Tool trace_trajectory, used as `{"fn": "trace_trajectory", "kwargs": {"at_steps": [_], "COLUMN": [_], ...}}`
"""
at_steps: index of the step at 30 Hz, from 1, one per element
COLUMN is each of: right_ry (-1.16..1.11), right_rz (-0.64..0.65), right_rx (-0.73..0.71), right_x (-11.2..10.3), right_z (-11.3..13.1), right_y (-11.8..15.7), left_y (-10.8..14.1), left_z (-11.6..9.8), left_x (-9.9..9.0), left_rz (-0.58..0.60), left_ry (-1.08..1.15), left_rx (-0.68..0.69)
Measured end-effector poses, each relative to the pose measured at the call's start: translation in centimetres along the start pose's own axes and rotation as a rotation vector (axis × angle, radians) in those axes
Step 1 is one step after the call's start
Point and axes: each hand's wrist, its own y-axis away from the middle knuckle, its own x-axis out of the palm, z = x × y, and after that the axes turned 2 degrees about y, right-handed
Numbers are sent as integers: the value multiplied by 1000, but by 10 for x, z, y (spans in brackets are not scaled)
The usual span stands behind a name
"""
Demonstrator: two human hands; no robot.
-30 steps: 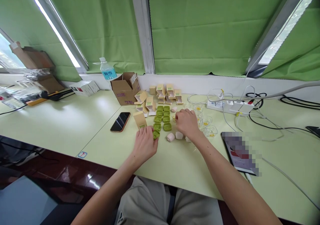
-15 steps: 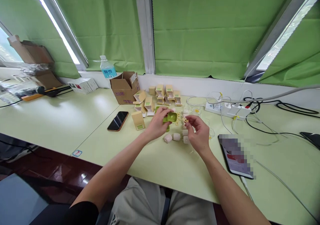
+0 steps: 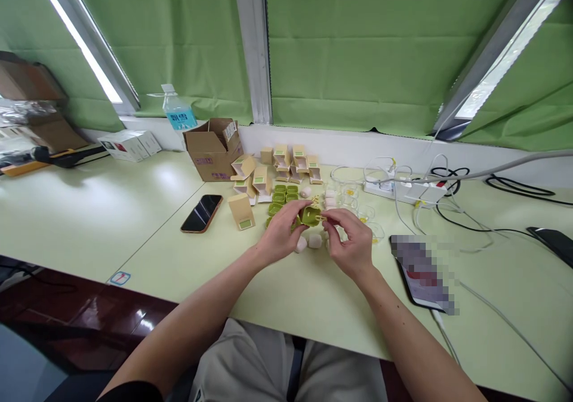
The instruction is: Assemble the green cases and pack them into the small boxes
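My left hand point(image 3: 280, 235) grips a small green open plastic case point(image 3: 310, 216) between thumb and fingers, above the table. A small yellow plastic piece point(image 3: 320, 217) is pinched in my right hand point(image 3: 351, 240), at the right edge of that case; whether it is fastened there I cannot tell. Behind the hands, several green cases point(image 3: 279, 197) stand in rows, partly hidden by my left hand. More yellow pieces point(image 3: 315, 200) lie just beyond the held case. White rounded cylinders point(image 3: 314, 241) lie near my fingers, and clear plastic parts point(image 3: 366, 212) sit to the right.
Small beige boxes point(image 3: 242, 211), several open, stand behind and left. Further back are a brown carton point(image 3: 210, 157) and a water bottle point(image 3: 179, 113). A phone point(image 3: 201, 213) lies left; another phone point(image 3: 423, 277) lies right, near a power strip point(image 3: 405, 191) with cables.
My right hand has moved left, bringing the yellow piece to the green case. The case has tilted slightly in my left hand. The view has shifted a little.
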Motion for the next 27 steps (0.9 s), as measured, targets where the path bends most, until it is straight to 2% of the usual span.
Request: {"fn": "trace_trajectory", "kwargs": {"at_steps": [6, 15, 27], "right_ry": [55, 72, 409], "right_rz": [68, 63, 111], "right_rx": [-19, -96, -275], "right_x": [-2, 1, -5], "right_z": [0, -2, -6], "right_y": [1, 2, 1], "left_y": [2, 4, 3], "left_z": [-1, -1, -4], "left_x": [3, 5, 7], "left_rz": [-12, 5, -19], "left_ry": [-22, -36, -11], "left_rx": [54, 69, 104]}}
